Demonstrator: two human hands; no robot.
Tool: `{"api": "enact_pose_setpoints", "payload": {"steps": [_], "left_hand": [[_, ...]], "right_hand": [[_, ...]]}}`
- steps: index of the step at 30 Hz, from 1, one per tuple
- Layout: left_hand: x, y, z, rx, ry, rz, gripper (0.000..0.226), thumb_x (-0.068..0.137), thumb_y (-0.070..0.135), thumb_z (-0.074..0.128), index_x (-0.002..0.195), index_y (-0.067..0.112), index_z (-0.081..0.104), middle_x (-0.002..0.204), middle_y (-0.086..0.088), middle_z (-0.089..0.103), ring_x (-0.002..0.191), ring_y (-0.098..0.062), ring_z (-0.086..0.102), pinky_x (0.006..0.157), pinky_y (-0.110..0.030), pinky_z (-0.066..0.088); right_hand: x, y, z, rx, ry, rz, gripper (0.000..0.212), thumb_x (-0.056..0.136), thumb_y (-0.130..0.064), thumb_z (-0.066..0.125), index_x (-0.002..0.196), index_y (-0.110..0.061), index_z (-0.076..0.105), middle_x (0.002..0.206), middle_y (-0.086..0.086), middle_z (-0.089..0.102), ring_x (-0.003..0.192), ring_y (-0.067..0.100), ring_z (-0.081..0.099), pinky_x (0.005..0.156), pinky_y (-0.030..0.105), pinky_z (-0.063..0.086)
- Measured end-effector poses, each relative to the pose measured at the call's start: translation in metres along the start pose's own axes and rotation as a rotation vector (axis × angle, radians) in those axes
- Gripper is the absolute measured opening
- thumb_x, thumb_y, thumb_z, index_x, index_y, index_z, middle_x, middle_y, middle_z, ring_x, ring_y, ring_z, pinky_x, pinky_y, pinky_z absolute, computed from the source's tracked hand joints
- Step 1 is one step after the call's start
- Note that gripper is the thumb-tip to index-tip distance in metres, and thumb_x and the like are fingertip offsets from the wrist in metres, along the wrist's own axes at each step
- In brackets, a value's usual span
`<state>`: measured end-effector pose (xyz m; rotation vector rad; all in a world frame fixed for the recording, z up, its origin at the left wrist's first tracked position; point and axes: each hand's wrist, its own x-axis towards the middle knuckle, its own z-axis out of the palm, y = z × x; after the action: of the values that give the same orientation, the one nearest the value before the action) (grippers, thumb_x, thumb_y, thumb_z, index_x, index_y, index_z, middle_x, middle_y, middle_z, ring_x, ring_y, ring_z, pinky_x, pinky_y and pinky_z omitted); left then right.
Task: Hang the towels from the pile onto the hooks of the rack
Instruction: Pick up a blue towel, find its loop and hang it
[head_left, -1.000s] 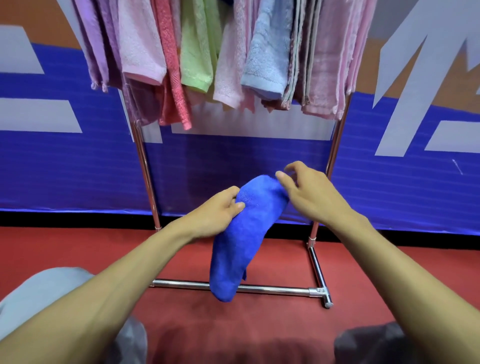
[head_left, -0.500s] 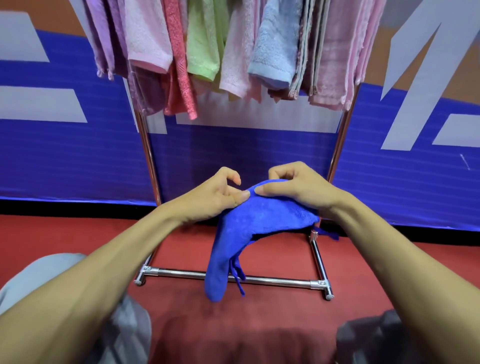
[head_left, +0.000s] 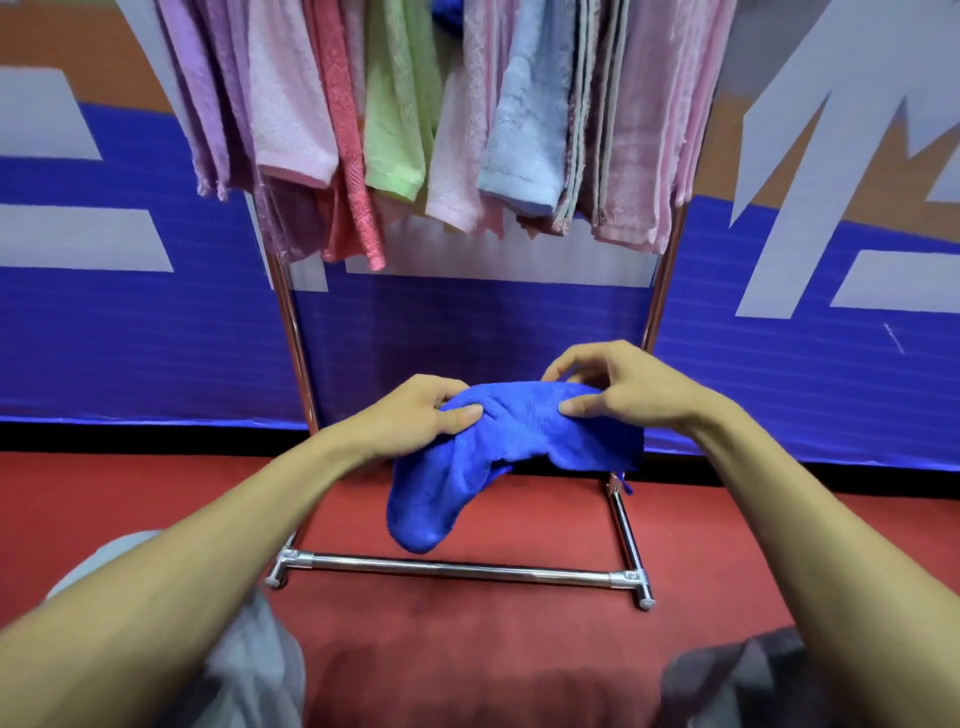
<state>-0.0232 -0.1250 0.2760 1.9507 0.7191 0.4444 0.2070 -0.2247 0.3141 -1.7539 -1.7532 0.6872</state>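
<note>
Red floor (head_left: 519, 649), blue-and-grey banner wall (head_left: 156, 338) behind. Chrome rack (head_left: 457, 567) stood on floor; hung towels (head_left: 395, 114), pastel, crowded along its top. Blue towel (head_left: 498, 441) held in front of rack, below hung row: pinched at left end by left hand (head_left: 415, 415), at top edge by right hand (head_left: 618, 387); lower end drooped toward base bar.

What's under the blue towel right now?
Below the blue towel, gripped by the left hand and right hand, lie red floor and the rack's chrome base bar. The fingers beneath the cloth are covered.
</note>
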Motion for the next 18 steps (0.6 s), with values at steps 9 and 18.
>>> {"api": "enact_pose_setpoints", "payload": {"steps": [9, 18], "left_hand": [[0.008, 0.129, -0.041, 0.554, -0.028, 0.304, 0.011, 0.092, 0.014, 0.058, 0.082, 0.012, 0.060, 0.068, 0.011, 0.053, 0.065, -0.006, 0.045, 0.061, -0.019, 0.036], [-0.025, 0.243, -0.090, 0.761, 0.112, 0.451, 0.041, 0.064, 0.031, 0.086, 0.063, 0.030, 0.045, 0.058, 0.011, 0.045, 0.051, 0.000, 0.039, 0.050, -0.016, 0.031]], "right_hand": [[-0.017, -0.082, -0.031, 0.014, -0.002, -0.168, 0.025, 0.089, -0.034, 0.066, 0.093, -0.009, 0.069, 0.073, 0.001, 0.057, 0.065, 0.004, 0.045, 0.060, 0.019, 0.038], [-0.027, -0.174, -0.130, -0.489, 0.367, -0.253, 0.023, 0.092, -0.022, 0.059, 0.089, 0.000, 0.066, 0.077, 0.016, 0.063, 0.071, 0.025, 0.053, 0.069, 0.033, 0.040]]}}
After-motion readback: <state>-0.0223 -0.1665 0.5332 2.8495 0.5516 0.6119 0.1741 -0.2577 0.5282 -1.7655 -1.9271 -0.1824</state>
